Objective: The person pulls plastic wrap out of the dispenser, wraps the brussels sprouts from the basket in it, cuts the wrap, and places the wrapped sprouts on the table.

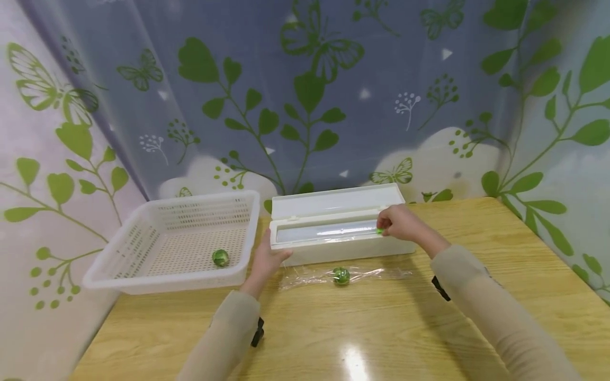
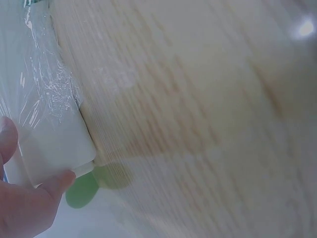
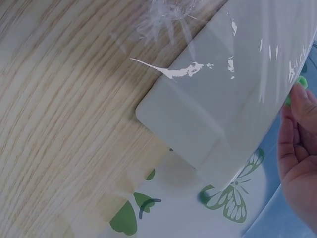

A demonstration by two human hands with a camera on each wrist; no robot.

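Observation:
A white cling film dispenser (image 1: 352, 251) stands on the table with its lid (image 1: 333, 203) raised. My left hand (image 1: 268, 260) grips its left end, the thumb lying along the front; the left wrist view also shows this grip at the box's corner. At the right end, my right hand (image 1: 402, 225) pinches a small green slide cutter (image 3: 303, 82), mostly covered by the fingers. A strip of clear cling film (image 1: 305, 278) hangs over the front onto the table. On that film sits a green Brussels sprout (image 1: 341, 275), in front of the box.
A white perforated plastic basket (image 1: 157, 198) stands left of the dispenser, with another Brussels sprout (image 1: 220, 257) inside. The wooden table (image 1: 305, 338) extends toward me. Behind it hangs a patterned curtain (image 1: 238, 132) with leaves and butterflies.

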